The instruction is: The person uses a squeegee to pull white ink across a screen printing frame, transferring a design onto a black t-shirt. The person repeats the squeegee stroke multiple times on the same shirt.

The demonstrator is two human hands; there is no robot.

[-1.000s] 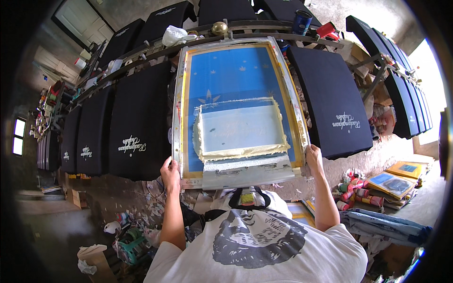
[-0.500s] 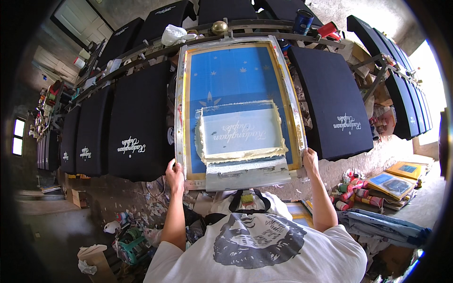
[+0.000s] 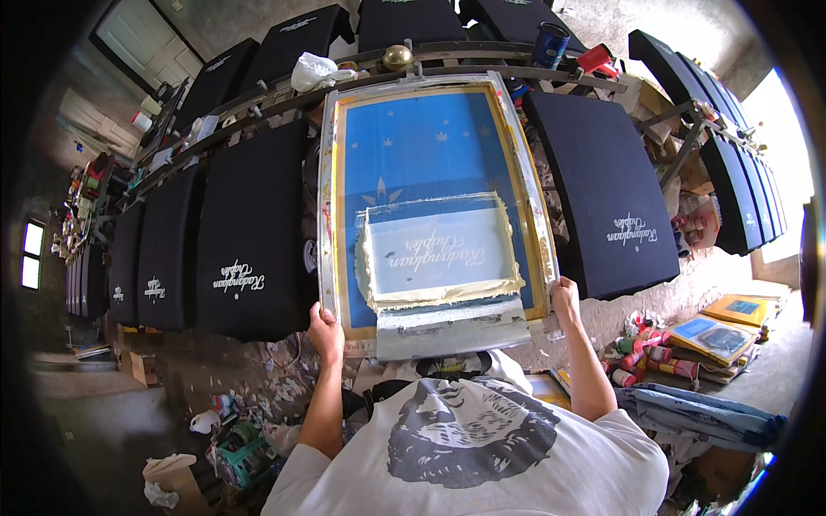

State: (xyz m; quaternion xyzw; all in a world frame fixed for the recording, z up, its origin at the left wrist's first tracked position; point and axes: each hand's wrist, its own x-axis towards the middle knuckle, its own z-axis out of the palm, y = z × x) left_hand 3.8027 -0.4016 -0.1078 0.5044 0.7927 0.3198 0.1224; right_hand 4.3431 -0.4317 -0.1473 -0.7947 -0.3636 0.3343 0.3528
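In front of me is a screen printing frame (image 3: pixel 540 215) with blue mesh and tape along its inner edges. My left hand (image 3: pixel 326 332) is closed around its near left corner, and my right hand (image 3: pixel 565 303) grips the near right side. A pale rectangular stencil area (image 3: pixel 443 249) with white lettering lies in the nearer half of the mesh, bordered by thick cream ink (image 3: pixel 366 258). Against the near border rests a wide, flat grey squeegee (image 3: pixel 454 335), smeared with ink along its far edge. What lies beneath the frame is hidden.
Black shirts on boards, some with white print, flank the frame: one at left (image 3: pixel 254 206), one at right (image 3: pixel 598 181). A rail (image 3: pixel 465 49) behind carries a white plastic bag (image 3: pixel 314 70), a blue can (image 3: pixel 550 45) and a red container (image 3: pixel 595 60). Clutter covers the floor.
The frame has shifted slightly toward me, with both hands still holding it. The squeegee has come along with it.
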